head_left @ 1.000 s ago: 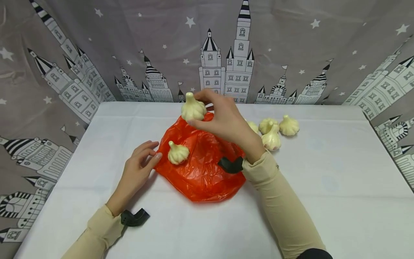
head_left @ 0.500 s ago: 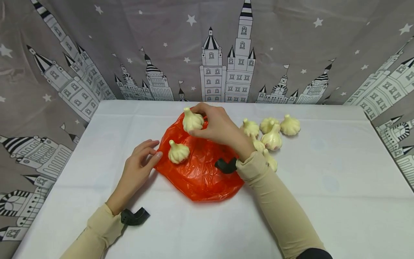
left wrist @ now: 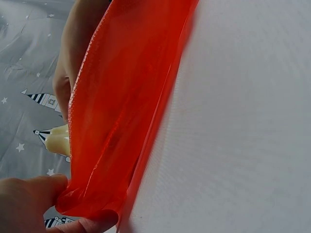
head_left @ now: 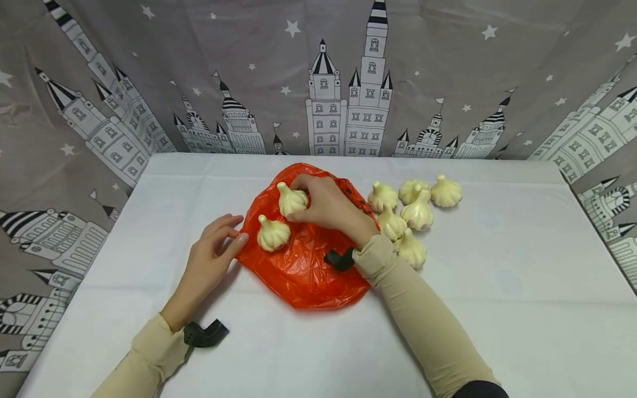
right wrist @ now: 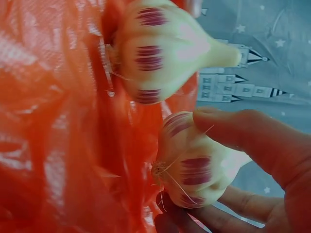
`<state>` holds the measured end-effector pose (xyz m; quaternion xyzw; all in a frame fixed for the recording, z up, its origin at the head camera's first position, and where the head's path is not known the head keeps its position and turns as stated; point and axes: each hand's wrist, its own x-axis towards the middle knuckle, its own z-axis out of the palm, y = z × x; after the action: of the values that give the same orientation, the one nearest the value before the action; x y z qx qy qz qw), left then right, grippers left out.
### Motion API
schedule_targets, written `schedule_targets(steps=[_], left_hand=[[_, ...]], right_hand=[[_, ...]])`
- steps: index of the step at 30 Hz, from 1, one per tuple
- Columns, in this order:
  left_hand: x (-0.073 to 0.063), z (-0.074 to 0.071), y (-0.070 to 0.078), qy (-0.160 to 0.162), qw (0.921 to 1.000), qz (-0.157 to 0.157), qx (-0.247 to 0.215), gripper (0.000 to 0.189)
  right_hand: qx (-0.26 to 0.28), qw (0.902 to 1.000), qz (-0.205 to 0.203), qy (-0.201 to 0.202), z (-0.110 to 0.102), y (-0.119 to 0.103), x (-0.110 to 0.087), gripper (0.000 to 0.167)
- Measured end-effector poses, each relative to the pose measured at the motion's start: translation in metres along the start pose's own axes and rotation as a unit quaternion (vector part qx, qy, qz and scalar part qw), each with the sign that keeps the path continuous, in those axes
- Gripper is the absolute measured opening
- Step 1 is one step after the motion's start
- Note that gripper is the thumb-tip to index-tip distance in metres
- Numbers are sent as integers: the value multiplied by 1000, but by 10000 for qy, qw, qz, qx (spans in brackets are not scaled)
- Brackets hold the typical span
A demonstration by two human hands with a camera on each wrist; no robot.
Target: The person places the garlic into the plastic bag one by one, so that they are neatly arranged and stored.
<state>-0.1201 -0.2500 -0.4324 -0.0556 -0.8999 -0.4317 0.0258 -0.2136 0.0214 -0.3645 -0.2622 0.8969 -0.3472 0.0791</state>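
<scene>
My right hand (head_left: 325, 204) grips a pale garlic bulb (head_left: 291, 200) between thumb and fingers, low over the red plastic bag (head_left: 308, 276). Purple streaks and root hairs show on this held bulb (right wrist: 194, 165) in the right wrist view. Just in front of it a second garlic bulb (head_left: 273, 234) lies on the bag. At the bag's left edge, my left hand (head_left: 211, 257) pinches the plastic; the left wrist view shows its thumb and a finger on a corner of the red film (left wrist: 112, 116). Whether the held bulb touches the bag cannot be told.
Several more garlic bulbs (head_left: 418, 210) cluster to the right of the bag, close to my right forearm. A white cloth covers the table (head_left: 507, 309). Behind it hangs a grey curtain (head_left: 448, 50) printed with castles and stars.
My right hand has come down and toward me with the garlic bulb, from above the bag's far edge to beside the other bulb. The left hand has stayed in place.
</scene>
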Motion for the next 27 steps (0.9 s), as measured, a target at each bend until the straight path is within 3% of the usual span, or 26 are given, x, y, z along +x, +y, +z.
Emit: schedule_targets(steps=[12, 27], left_hand=[[-2, -1, -1, 6, 10000, -19, -11, 28], [-1, 0, -1, 46, 10000, 64, -35, 25]], right_hand=[[-13, 9993, 147, -348, 16, 5, 5, 49], [-191, 9993, 193, -253, 4, -2, -3, 58]])
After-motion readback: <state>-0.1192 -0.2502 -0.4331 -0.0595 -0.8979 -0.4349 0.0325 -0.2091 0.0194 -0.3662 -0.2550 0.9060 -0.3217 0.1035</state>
